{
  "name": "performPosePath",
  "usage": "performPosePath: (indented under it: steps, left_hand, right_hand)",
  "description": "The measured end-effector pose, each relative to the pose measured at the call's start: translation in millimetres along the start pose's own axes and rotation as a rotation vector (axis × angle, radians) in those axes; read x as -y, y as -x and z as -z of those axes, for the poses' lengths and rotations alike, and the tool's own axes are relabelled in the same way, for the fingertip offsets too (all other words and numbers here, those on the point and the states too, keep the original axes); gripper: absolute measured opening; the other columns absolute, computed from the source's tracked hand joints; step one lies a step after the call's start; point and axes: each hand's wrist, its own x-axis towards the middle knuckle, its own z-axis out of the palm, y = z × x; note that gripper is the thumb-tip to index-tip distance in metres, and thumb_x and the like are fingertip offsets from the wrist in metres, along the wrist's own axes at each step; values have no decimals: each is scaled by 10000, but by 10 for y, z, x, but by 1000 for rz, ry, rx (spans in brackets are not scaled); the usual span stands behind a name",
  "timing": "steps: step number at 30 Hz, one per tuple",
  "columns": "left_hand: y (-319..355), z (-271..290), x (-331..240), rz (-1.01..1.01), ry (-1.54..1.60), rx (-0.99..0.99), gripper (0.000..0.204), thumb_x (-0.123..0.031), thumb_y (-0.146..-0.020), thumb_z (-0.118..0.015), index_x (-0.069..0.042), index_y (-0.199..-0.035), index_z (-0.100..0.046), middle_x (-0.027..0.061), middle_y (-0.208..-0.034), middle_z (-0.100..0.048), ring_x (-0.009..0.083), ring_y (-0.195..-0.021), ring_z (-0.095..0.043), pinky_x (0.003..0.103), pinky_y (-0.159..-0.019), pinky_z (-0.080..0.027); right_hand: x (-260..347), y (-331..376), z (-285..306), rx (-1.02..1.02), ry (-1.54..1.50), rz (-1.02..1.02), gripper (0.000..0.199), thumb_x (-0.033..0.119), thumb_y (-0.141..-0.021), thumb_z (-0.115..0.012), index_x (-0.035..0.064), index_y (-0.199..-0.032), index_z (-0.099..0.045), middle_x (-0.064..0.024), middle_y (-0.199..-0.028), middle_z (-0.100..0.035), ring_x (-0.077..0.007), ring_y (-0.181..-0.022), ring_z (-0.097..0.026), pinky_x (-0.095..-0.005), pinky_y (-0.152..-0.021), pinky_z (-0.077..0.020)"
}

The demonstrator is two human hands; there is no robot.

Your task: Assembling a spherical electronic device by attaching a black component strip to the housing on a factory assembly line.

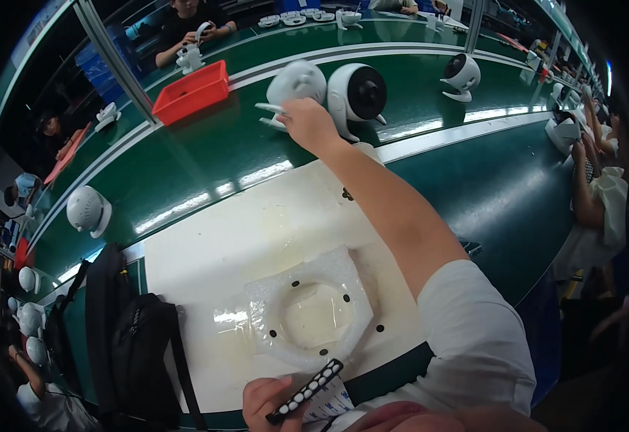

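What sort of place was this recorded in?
Probably a factory assembly line: several similar round white devices stand along a long green work surface, and across it a person in a dark top is handling a white part.

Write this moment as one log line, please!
left hand: holds black strip with white dots | right hand: at white device, grip unclear | beside it: black-fronted device | foam ring: on white board

White streaks of glare cross the green belt [185,164], while straight edges bow toward dark corners.
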Motion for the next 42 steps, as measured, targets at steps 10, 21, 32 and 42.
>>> performPosePath:
  steps: [10, 21, 32, 42]
  left_hand:
    - [13, 42, 2, 12, 89, -100, 180, -22, -569, -697, 2, -673, -552, 104, -841, -617, 239, -733, -563, 311, -665, -439]
    - [105, 30, -46, 75, 375, -33, 217, 11, -606, -697, 32, -796, -594, 126, -808, -618, 210, -693, -588, 282, -642, -455]
    - [64, -47, -249, 127, 670, -210, 220, 25, -710, -656, 30, -896, -539, 59, -813, -568, 100, -739, -526, 217, -667, -424]
    - [1, -91, -399, 55, 660, -166, 244, 47, -715, -661, 32, -933, -554, 83, -838, -591, 120, -735, -560, 234, -651, -452]
  right_hand:
    - [1319, 314, 1634, 438, -1423, -734, 305, 265, -794, -594, 15, -936, -491, -67, -801, -560, -140, -623, -567, -268, -449, -431]
    - [1663, 1257, 2091, 794, -1323, -686, 213, 193, -857, -560, 65, -978, -439, -38, -802, -567, -100, -739, -562, -224, -674, -445]
    - [1607, 1143, 2449, 369, -733, 129, 700, 371, -705, -702, 55, -1206, -329, -103, -1139, -415, -171, -996, -433, -310, -841, -326]
    - [1944, 1383, 2539, 693, -924, 109, 355, 81, -705, -684, 87, -1037, -559, -78, -915, -583, -204, -759, -571, -280, -637, -456]
